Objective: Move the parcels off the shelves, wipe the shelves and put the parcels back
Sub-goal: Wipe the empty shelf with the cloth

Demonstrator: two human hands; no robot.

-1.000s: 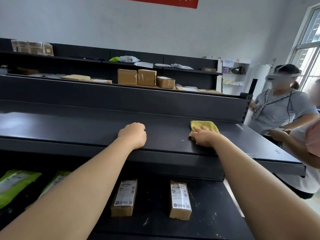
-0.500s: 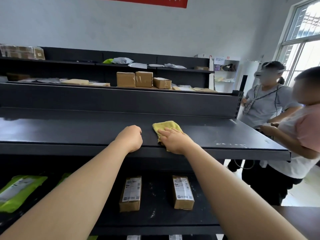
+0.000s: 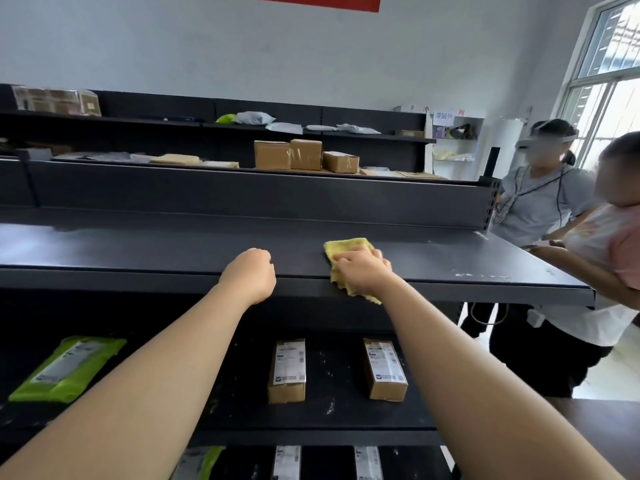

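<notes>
Wiping the bare top shelf (image 3: pixel 138 251) mid-frame, the right hand (image 3: pixel 363 268) curled onto the yellow cloth (image 3: pixel 346 245); the left hand (image 3: pixel 249 271) rested fisted, empty. Parcels (image 3: pixel 287 370) on the lower shelf (image 3: pixel 332 410) apparently awaited moving.

Right hand (image 3: pixel 363 271) dragged yellow cloth (image 3: pixel 346 249) leftward to shelf (image 3: pixel 138 247) front edge; corner overhangs.

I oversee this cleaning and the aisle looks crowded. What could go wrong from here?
1. The yellow cloth held by the right hand hangs over the front edge of the top shelf. It may slip off, or sweep dust onto the brown boxes on the lower shelf.
2. Two people stand close to the top shelf's right end, so a wipe carried that way could bump them.
</notes>
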